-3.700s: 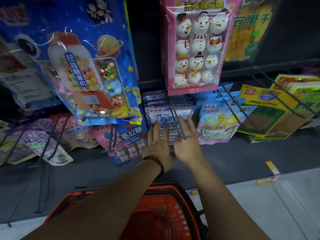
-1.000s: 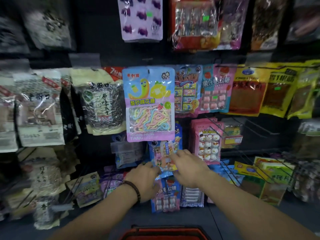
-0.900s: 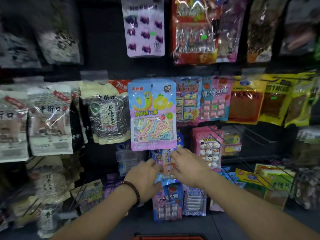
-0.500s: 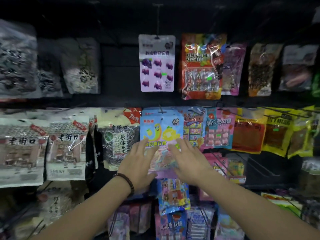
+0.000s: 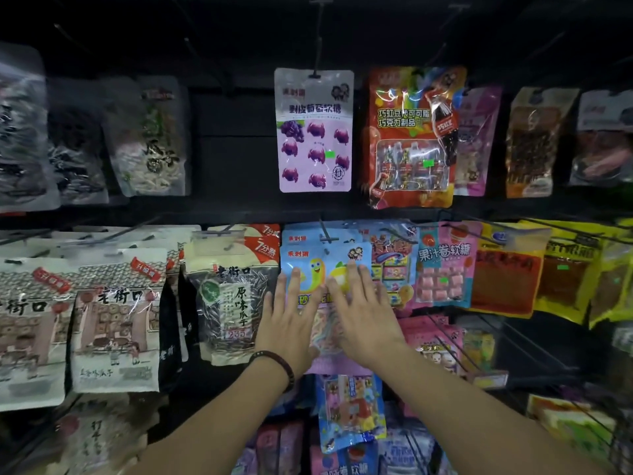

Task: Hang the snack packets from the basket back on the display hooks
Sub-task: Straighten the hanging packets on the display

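Seating the blue packet well means lining its top hole up with the tip of the hook and sliding it straight back, so that it lies flush on the matching packet behind. Pushing only low on the bag would likely tip the top away from the wire, so pressure should move upward. Whether the hole is already over the hook cannot be told. The blue packet is in the middle row, just right of the seed bag. Both hands lie flat against its front, side by side, fingers straight and slightly spread, gripping nothing. The left hand covers the lower left; the right hand covers the centre and lower right. The basket is out of view.
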The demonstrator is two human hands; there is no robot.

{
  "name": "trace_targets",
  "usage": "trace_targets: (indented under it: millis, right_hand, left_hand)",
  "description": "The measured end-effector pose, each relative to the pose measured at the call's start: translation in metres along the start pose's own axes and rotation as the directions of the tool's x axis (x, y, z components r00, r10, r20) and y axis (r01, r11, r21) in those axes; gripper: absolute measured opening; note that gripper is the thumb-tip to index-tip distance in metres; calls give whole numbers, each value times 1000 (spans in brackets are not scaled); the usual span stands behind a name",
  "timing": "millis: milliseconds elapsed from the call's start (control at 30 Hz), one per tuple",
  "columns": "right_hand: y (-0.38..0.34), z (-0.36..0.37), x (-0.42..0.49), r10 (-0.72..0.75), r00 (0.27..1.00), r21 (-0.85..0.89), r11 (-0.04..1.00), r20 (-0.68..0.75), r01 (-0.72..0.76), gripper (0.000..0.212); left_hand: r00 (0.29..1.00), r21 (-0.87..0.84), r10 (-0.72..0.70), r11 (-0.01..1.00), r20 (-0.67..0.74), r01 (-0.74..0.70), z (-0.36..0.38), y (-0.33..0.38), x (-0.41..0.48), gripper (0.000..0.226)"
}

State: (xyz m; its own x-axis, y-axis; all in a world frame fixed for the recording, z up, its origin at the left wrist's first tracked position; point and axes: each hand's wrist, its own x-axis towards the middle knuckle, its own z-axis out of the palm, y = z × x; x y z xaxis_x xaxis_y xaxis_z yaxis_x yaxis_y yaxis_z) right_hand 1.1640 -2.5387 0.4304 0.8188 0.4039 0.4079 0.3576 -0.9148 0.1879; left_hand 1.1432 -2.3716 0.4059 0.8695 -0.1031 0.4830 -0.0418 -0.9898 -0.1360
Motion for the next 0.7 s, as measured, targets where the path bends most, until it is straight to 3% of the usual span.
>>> trace_targets:
  millis: [367, 700]
  right_hand:
    - [10, 11, 39, -9, 1000, 68, 998, 18, 8, 106]
    - [9, 3, 37, -6, 1000, 153, 988, 11, 4, 88]
  left_hand:
    - [995, 29, -90, 996, 34, 90, 18, 7, 28, 107]
    - [999, -27, -35, 999, 25, 36, 6, 2, 27, 98]
